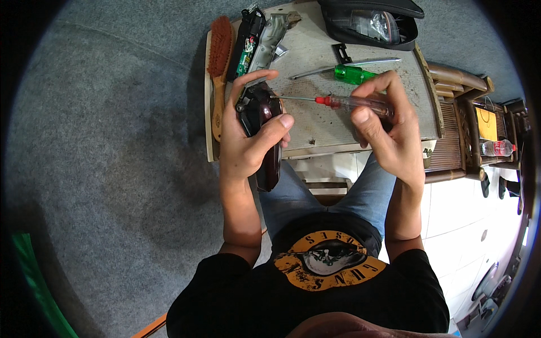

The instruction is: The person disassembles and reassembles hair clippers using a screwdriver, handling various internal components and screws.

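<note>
My left hand (243, 149) is wrapped round a dark maroon hair clipper (271, 163), with the thumb across its body and the blade end pointing away from me. My right hand (397, 129) grips a screwdriver (344, 102) by its clear handle with a red collar. The thin shaft lies level and reaches left to the clipper's upper part, near the blade; whether the tip sits in a screw is too small to tell. Beyond the clipper lie an opened black housing (247, 52) with a green circuit board and a grey clipper shell (271, 44).
A brush (220, 48) with a wooden handle lies along the left edge of the small table (315, 129). Behind my right hand are a green-handled tool (350, 74), a thin metal rod (389, 60) and a black part (341, 53). An open black case (369, 42) stands at the back right.
</note>
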Demonstrator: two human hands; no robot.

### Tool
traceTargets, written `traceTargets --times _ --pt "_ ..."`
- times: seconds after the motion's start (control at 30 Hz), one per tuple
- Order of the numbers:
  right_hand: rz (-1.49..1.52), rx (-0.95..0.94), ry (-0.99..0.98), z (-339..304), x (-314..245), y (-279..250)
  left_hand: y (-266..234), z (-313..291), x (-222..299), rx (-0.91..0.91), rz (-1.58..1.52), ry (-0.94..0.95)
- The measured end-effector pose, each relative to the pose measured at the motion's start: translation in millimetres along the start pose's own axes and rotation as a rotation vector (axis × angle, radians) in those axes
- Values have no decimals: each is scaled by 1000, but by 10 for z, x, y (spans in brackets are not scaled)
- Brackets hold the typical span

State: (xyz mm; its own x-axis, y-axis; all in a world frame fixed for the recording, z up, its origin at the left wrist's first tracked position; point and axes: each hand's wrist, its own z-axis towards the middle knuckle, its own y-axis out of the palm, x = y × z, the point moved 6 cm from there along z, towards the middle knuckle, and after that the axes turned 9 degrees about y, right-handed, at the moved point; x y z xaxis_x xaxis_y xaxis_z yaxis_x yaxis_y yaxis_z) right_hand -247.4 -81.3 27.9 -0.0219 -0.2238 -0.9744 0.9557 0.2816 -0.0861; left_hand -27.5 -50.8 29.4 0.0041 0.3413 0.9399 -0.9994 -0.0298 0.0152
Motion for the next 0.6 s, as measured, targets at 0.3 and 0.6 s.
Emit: traceTargets --times 0.3,0.6 --pt "-11 8 30 -6 22 -9 19 8 -4 -14 -53 -28" --pt "-41 -13 147 -18 82 -21 14 1 4 -21 -63 -44"
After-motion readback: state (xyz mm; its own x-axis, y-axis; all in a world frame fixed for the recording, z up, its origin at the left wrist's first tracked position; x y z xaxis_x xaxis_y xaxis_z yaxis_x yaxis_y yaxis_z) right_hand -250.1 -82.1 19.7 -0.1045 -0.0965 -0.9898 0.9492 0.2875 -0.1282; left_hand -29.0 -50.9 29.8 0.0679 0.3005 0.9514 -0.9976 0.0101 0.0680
